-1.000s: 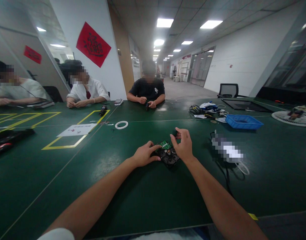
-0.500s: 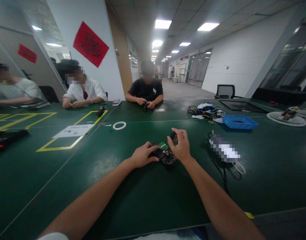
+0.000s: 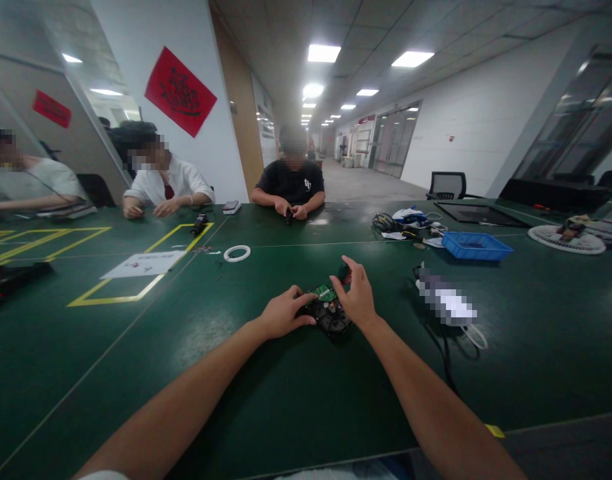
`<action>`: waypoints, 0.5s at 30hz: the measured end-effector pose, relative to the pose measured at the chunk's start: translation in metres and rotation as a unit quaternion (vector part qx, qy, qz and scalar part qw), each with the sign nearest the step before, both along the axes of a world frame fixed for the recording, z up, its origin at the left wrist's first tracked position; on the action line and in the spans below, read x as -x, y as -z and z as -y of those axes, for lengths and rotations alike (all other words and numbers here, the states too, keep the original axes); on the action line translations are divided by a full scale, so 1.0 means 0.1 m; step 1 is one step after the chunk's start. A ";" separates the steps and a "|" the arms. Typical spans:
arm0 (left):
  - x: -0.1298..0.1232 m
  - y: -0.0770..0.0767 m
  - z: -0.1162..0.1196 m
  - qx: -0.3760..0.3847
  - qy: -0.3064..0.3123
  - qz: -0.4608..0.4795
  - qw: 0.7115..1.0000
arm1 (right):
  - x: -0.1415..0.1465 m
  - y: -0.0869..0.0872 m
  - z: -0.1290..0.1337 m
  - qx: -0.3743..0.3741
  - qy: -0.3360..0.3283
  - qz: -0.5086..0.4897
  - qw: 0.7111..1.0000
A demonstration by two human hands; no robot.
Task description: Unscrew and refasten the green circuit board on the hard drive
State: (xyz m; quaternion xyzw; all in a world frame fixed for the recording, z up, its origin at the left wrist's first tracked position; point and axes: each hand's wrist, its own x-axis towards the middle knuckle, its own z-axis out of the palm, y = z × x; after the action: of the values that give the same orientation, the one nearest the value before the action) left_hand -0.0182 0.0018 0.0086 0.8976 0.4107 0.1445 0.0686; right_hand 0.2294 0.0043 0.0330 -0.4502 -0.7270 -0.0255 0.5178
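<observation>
On the table before me lies a flat black device [image 3: 333,325], its inside showing, with a green circuit board [image 3: 324,293] at its far side. My left hand [image 3: 285,313] grips the device's left side, the index finger on the board and the thumb along the near edge. Over the right side, my right hand [image 3: 357,293] pinches a short dark green handle [image 3: 343,271] with some red by it between thumb and index finger. The handle's lower end is hidden by the hand, so its kind cannot be made out.
A white ring [image 3: 237,253] and a paper sheet [image 3: 143,264] lie on the green table [image 3: 286,407] to the left. On the right are a blurred white item with a cable, a blue tray [image 3: 476,246] and a cable pile [image 3: 386,223]. Three people sit across the table.
The view has shifted slightly. Both hands stay at the device in nearly the same pose, and the handle is still in my right hand.
</observation>
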 end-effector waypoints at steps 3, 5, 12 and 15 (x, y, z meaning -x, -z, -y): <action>0.00 0.01 0.00 0.001 0.000 0.002 1.000 | 0.01 -0.01 0.00 -0.007 0.012 -0.015 1.000; 0.00 0.01 0.00 0.003 -0.003 0.004 1.000 | 0.00 -0.01 0.00 -0.020 0.037 -0.041 0.998; 0.01 0.00 0.00 0.016 -0.010 0.023 1.000 | -0.06 -0.04 -0.02 -0.002 0.069 -0.124 0.990; 0.02 0.01 -0.02 0.027 -0.018 0.037 0.999 | -0.09 -0.02 -0.08 0.053 0.093 -0.213 0.971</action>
State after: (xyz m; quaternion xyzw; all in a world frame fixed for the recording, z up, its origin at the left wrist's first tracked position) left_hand -0.0205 0.0037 0.0077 0.8821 0.4276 0.1675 0.1052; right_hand 0.2381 0.0125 0.0350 -0.5380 -0.5550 0.0616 0.6314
